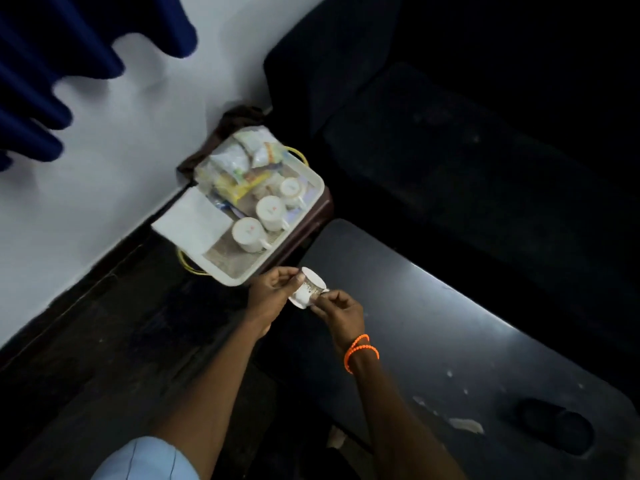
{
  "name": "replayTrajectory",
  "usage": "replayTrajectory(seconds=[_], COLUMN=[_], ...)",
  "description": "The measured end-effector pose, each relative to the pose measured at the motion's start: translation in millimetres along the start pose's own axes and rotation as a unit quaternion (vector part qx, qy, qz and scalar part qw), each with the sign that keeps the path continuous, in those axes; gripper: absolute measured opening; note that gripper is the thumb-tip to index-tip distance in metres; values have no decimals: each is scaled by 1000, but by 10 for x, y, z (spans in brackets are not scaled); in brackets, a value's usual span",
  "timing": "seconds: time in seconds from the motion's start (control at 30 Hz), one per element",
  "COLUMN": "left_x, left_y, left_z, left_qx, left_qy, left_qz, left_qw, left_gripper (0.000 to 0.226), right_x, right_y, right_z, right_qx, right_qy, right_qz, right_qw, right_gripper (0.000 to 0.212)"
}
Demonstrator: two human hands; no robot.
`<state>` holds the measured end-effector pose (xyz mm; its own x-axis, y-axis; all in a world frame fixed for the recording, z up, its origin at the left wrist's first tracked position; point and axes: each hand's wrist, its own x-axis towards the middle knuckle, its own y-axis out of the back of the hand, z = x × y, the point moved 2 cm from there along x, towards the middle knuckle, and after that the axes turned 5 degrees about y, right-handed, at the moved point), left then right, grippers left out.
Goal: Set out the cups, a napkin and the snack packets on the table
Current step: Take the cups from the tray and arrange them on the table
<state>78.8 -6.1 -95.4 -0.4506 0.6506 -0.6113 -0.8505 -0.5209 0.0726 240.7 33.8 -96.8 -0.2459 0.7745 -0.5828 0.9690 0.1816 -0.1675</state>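
Head camera, looking down into a dim room. Both hands hold one small white cup point(309, 287) with a gold pattern, tilted on its side in the air between a tray and a dark bench point(433, 341). The left hand point(273, 289) curls its fingers round the cup's base end, thumb against its side. The right hand point(341, 313), with orange bead bracelets point(360, 351) on its wrist, pinches the cup's handle side near the rim.

Just beyond the hands, a pale plastic tray point(313, 178) sits on a small dark stool point(311, 223) near a white wall point(121, 133). On the tray three more white cups point(272, 211) stand upside down in a row, close together. Beside them lies a folded white napkin point(194, 221), overhanging the tray's left edge. At the tray's far end, a heap of snack packets point(239, 164) in clear and coloured wrappers is piled together.

The bench's surface shows glare and a few pale marks. Blue curtain folds point(52, 64) hang at the upper left.
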Motion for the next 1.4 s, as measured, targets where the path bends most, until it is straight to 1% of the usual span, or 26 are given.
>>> replayTrajectory(seconds=[0.07,0.17,0.3,0.37,0.43,0.53,0.67,0.87,0.93,0.97,1.0,1.03,1.07,1.13,1.23,1.33,1.4], left_x=[-35,-55,-89,-126,-173,-234,-315,-302,-318,-329,-332,-321,-300,-219,-51,145,317], left_y=[-290,-770,-1405,-1645,-1846,-2105,-2289,-2268,-2243,-2206,-2143,-2044,-1911,-1567,-984,-399,-14], left_z=[-84,-240,-539,-732,-906,-1029,-1107,-1202,-1186,-1167,-1135,-1087,-1021,-842,-465,2,257], left_qx=[35,59,85,108,143,179,180,169,185,200,217,232,236,225,214,209,218], left_qy=[17,40,89,105,103,89,97,113,103,92,73,49,27,-11,-105,-207,-236], left_qz=[-39,-71,-130,-152,-164,-187,-206,-212,-219,-213,-195,-162,-120,-28,90,178,229], left_qw=[998,995,984,977,970,962,957,956,952,952,954,958,964,974,967,939,919], left_gripper=[19,7,21,24,28,25,22,24,27,28,28,27,24,20,18,21,25], right_x=[-74,-144,-255,-347,-445,-516,-552,-500,-476,-478,-488,-500,-507,-474,-319,-76,116], right_y=[353,839,1329,1543,1734,1951,2116,2131,2115,2091,2051,1977,1866,1541,876,117,-383], right_z=[44,101,219,289,355,435,555,809,821,804,777,727,661,500,272,86,-2], right_qx=[-26,-78,-124,-170,-208,-223,-255,-270,-302,-342,-388,-429,-459,-491,-501,-458,-430], right_qy=[10,25,29,35,46,61,62,38,7,-25,-58,-76,-68,-9,75,138,168], right_qz=[44,107,141,179,221,269,284,300,296,294,299,307,313,302,240,160,95], right_qw=[999,991,982,968,952,935,922,914,906,892,870,846,829,817,828,863,882], right_gripper=[36,50,66,64,60,56,59,64,72,82,94,106,114,117,102,79,65])
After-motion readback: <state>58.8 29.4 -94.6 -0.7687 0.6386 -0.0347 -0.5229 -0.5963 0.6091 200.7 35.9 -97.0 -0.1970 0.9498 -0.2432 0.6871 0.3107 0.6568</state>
